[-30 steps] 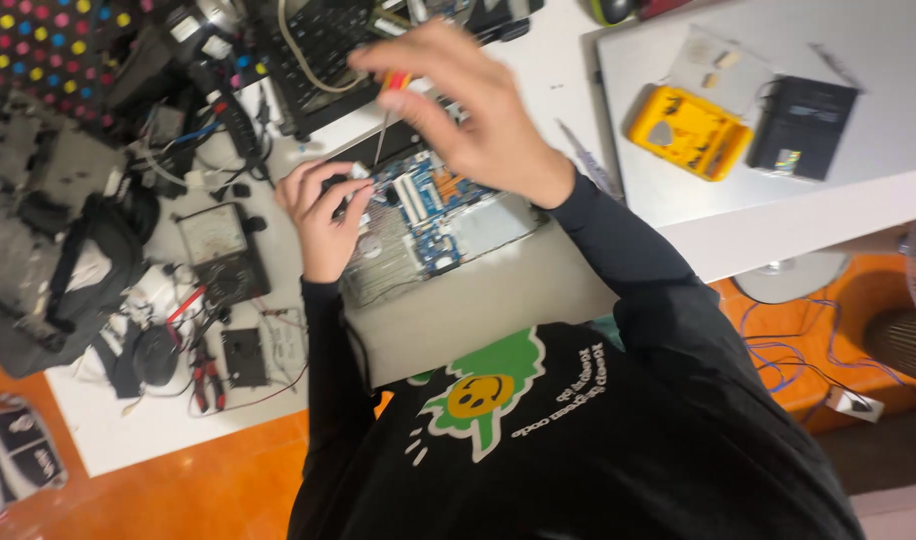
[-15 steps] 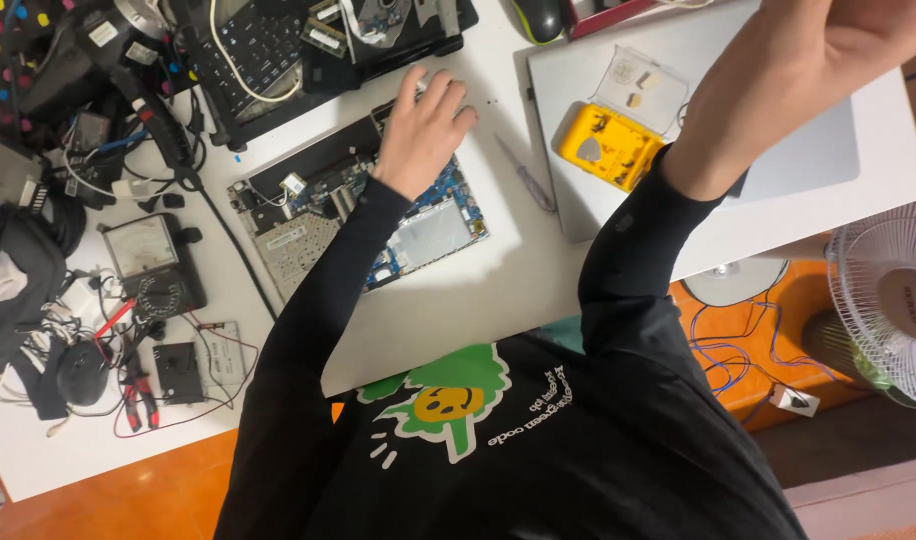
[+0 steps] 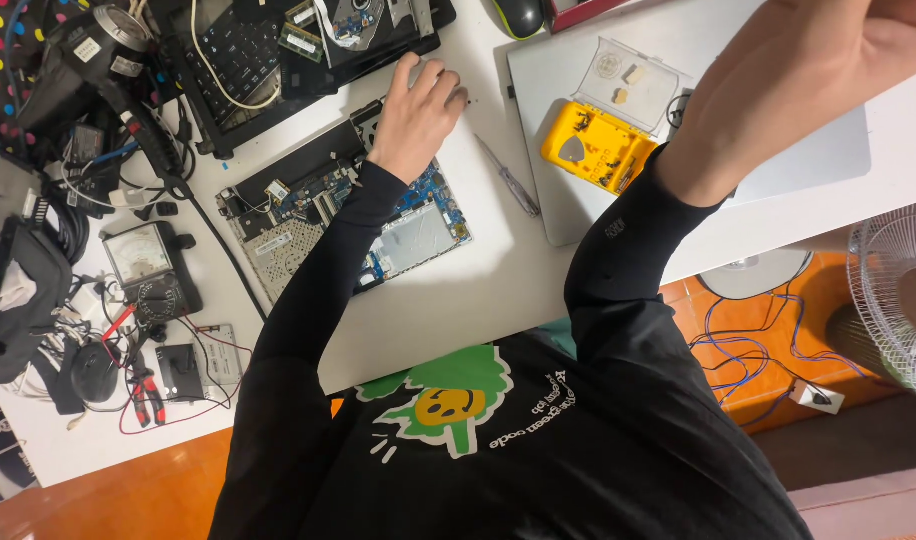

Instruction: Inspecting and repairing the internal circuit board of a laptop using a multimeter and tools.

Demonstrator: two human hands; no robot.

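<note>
My left hand (image 3: 414, 116) lies flat with fingers spread on the white table (image 3: 498, 290), touching the far edge of an opened laptop base (image 3: 403, 235) with its blue circuit board bare. A slim screwdriver (image 3: 509, 190) lies loose on the table just right of that base. My right hand (image 3: 883, 40) is raised close to the camera at the top right. Its fingers run out of view, so I cannot see whether it holds anything. Below that arm sits a yellow parts box (image 3: 596, 148) with its clear lid (image 3: 633, 85) open.
A closed silver laptop (image 3: 818, 160) carries the yellow box. A dismantled black keyboard tray (image 3: 268, 55) and a mouse (image 3: 519, 14) lie at the back. At the left are a black heat gun (image 3: 93, 50), an analog meter (image 3: 138, 258), red pliers (image 3: 143, 395) and wires. A fan (image 3: 903, 295) stands at the right.
My right hand has left the laptop base and risen to the upper right, and the screwdriver now lies on the table. My left hand has slid to the far edge of the base.
</note>
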